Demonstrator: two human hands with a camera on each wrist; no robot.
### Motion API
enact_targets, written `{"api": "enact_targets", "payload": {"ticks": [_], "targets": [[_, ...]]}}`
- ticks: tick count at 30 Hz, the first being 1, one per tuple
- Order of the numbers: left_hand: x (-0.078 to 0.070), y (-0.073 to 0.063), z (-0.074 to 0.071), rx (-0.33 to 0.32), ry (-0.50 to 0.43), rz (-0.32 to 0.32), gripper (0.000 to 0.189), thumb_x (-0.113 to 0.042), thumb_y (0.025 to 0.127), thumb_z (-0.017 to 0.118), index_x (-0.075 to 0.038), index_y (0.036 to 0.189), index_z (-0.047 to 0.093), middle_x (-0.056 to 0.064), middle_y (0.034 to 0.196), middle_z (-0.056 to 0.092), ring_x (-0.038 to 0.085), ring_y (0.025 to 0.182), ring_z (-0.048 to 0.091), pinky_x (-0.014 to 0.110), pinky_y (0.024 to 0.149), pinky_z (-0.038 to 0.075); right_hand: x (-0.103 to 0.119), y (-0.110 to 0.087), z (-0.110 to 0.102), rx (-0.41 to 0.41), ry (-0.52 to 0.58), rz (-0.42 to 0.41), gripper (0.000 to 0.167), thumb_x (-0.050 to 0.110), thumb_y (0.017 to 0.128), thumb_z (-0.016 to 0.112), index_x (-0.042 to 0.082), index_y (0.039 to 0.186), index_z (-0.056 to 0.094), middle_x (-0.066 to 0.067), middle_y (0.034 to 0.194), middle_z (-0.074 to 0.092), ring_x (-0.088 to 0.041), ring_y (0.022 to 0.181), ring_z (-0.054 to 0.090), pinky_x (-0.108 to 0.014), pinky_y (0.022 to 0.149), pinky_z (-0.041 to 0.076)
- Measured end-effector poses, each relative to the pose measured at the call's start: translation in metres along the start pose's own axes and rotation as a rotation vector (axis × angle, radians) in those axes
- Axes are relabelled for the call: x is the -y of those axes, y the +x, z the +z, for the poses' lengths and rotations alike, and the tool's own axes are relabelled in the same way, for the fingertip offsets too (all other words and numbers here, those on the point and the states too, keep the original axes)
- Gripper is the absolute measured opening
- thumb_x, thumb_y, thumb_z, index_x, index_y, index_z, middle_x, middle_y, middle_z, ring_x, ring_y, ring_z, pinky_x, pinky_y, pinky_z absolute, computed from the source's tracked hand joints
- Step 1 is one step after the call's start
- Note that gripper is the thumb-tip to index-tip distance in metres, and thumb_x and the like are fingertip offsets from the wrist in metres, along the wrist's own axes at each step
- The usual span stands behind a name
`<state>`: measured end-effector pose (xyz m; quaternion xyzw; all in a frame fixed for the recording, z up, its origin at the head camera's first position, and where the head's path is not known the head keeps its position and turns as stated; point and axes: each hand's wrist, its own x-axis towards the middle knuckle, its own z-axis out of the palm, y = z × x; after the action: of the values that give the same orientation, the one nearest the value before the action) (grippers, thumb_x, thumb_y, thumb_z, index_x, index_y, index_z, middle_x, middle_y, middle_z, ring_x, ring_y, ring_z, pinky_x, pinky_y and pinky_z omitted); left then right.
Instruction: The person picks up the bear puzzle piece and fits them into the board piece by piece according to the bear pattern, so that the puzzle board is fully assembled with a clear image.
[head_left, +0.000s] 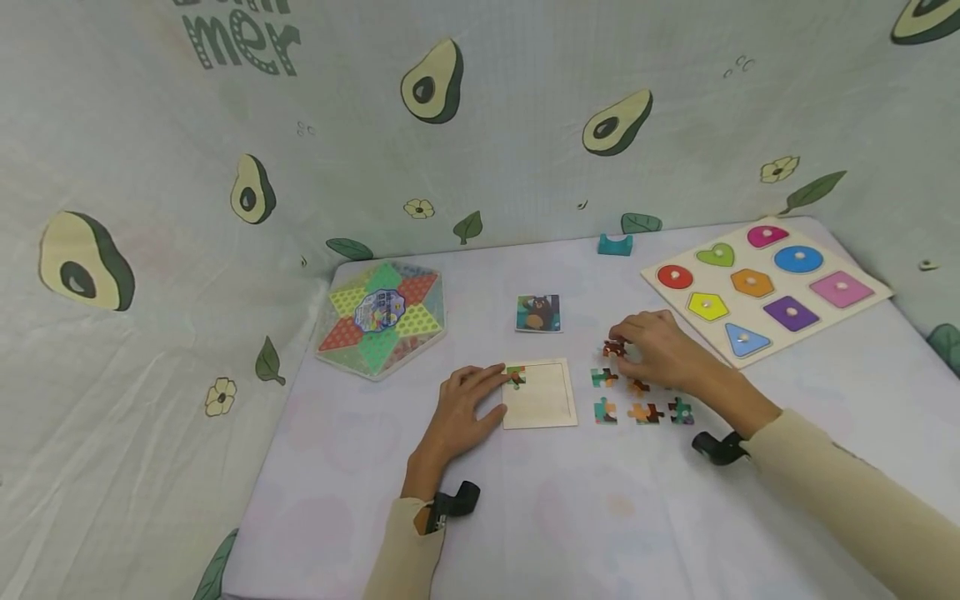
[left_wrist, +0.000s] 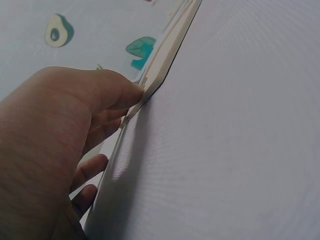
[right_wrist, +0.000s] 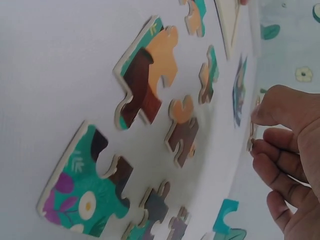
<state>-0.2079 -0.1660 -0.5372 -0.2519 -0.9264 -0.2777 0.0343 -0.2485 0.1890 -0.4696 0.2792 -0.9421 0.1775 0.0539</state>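
My right hand [head_left: 663, 350] pinches a small brown jigsaw piece [head_left: 613, 348] between thumb and fingers, above the loose pieces. In the right wrist view that piece [right_wrist: 251, 131] shows edge-on at the fingertips. My left hand [head_left: 467, 407] rests against the left side of a shallow wooden puzzle tray [head_left: 543, 421]. Its index finger reaches the tray's upper left corner, and its thumb touches lower on that side. One green and brown piece [head_left: 516, 377] lies in that upper left corner. Several loose jigsaw pieces [head_left: 605, 411] lie in rows right of the tray.
A small bear picture card [head_left: 537, 313] lies behind the tray. To the left is a hexagonal star-patterned game box [head_left: 390, 346]. A shape peg board [head_left: 817, 325] occupies the back right, with a teal notched block [head_left: 615, 245] near the back edge.
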Motion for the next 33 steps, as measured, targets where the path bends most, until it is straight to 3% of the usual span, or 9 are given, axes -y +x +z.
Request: {"api": "enact_targets", "payload": {"ticks": [33], "targets": [[-0.001,0.000,-0.002,0.015,0.004,0.003,0.049,-0.035,0.097,0.063,-0.026,0.145,0.056,-0.008,0.153,0.045,0.023,0.137,0.036,0.053,0.109,0.026,0.041,0.019,0.012,-0.023,0.015,-0.140,0.032,0.015,0.080,0.081,0.005,0.108,0.072,-0.005,0.102,0.069,-0.024,0.099,0.060,-0.047,0.089,0.041]]}}
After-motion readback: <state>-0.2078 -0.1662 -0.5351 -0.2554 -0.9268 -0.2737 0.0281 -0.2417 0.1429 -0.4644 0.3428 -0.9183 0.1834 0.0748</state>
